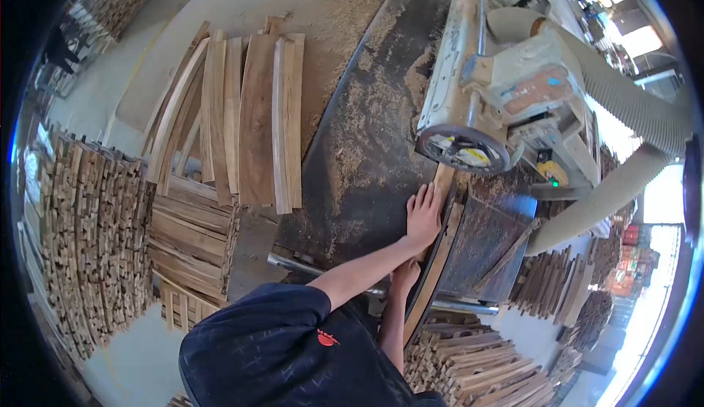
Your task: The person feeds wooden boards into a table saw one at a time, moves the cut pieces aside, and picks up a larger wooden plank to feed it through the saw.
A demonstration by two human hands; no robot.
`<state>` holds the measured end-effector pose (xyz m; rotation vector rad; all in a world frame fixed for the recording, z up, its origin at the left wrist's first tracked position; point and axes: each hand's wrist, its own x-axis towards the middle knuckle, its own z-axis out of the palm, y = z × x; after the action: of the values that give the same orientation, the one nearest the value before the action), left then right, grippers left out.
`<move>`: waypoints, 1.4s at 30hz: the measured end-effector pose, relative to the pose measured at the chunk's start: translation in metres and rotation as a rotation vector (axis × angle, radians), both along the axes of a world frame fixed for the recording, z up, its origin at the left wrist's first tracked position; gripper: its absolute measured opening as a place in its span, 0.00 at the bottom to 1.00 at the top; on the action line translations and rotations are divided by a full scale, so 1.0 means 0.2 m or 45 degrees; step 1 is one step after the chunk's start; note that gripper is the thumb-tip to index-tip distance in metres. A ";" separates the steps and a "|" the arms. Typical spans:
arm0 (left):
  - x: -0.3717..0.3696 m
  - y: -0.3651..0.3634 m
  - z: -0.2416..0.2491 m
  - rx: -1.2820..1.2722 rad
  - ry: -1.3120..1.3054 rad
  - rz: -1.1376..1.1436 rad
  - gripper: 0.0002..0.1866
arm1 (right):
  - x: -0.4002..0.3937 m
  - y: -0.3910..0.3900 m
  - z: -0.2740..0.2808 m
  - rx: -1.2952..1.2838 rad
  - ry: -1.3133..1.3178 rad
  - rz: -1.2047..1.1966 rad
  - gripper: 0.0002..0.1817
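Note:
My left hand [424,218] lies flat with fingers stretched out on a narrow wooden strip [444,178], whose far end runs in beneath the machine head. Close behind it, partly covered by my left forearm, my right hand [404,275] is closed at the strip's near end; its fingertips are hard to see. To the right of both hands, a long wooden guide rail [435,266] with a dark edge runs along the machine table [367,209]. Just past my left fingertips sits a round wheel [466,149] with a yellow label, on the machine head [517,77].
Sawdust [348,161] covers much of the dark table. Pale ribbed hoses [623,92] lead off to the right. Boards [257,121] lie across a stack at the left, beside a tall pile of strips [95,238]. More strips [477,367] are stacked at lower right. A metal bar [293,262] borders the table's near edge.

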<state>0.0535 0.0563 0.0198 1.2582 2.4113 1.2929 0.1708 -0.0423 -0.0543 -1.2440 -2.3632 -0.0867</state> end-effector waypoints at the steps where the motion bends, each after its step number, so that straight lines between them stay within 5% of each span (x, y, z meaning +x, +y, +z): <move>1: 0.01 -0.01 -0.04 -0.026 0.029 -0.040 0.30 | 0.02 -0.02 -0.02 -0.755 0.434 -0.382 0.34; 6: -0.03 0.06 -0.05 -0.035 0.012 -0.057 0.30 | 0.04 0.09 0.01 -1.098 0.412 -0.470 0.29; 9: -0.09 0.15 -0.04 0.101 -0.046 -0.038 0.28 | -0.12 0.14 0.19 -0.763 0.460 -0.227 0.30; 11: -0.20 0.22 -0.06 0.111 -0.056 -0.136 0.23 | -0.22 0.20 0.08 -0.860 0.734 -0.491 0.27; 12: -0.29 0.27 -0.07 0.117 -0.026 -0.185 0.20 | -0.29 0.26 0.09 -1.181 1.317 -0.738 0.26; 14: -0.58 0.20 0.06 -0.107 -0.474 -0.572 0.14 | -0.38 0.32 0.34 -1.483 1.196 -0.785 0.25; 17: -1.04 -0.21 0.22 0.357 -0.036 0.008 0.12 | -0.40 0.45 0.31 -1.760 1.460 -0.823 0.29; 20: -1.32 -0.64 0.36 -0.117 0.256 0.739 0.25 | -0.41 0.44 0.31 -1.736 1.522 -0.897 0.28; 22: -1.44 -0.81 0.25 -0.504 0.448 0.941 0.32 | -0.41 0.47 0.31 -1.739 1.479 -0.732 0.26; 26: -1.44 -1.00 0.06 -0.381 0.524 0.668 0.34 | -0.46 0.64 0.29 -1.988 1.786 -0.606 0.24; 30: -1.31 -1.04 0.16 -0.333 0.404 0.467 0.27 | -0.52 0.52 0.34 -1.657 1.511 -0.496 0.20; 32: -1.23 -1.07 0.23 -0.147 -0.021 0.323 0.23 | -0.51 0.33 0.41 -1.460 1.154 -0.275 0.18; 35: -1.07 -1.08 0.15 0.273 -0.472 0.270 0.18 | -0.43 0.01 0.46 -1.608 1.027 -0.232 0.19; 37: -0.93 -1.08 0.18 0.419 -0.780 0.291 0.17 | -0.35 -0.22 0.44 -1.857 0.943 0.060 0.28; 40: -0.70 -1.04 0.24 0.455 -0.659 0.285 0.18 | -0.34 -0.45 0.65 -2.267 0.533 0.314 0.28; 42: -0.61 -1.01 0.17 0.428 -0.439 0.188 0.19 | -0.37 -0.52 0.69 -2.198 0.459 0.374 0.26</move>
<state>-0.0692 -0.1461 0.0543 0.8383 2.1356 1.8453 0.0959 -0.1462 0.0831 -1.1521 -1.9022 2.3743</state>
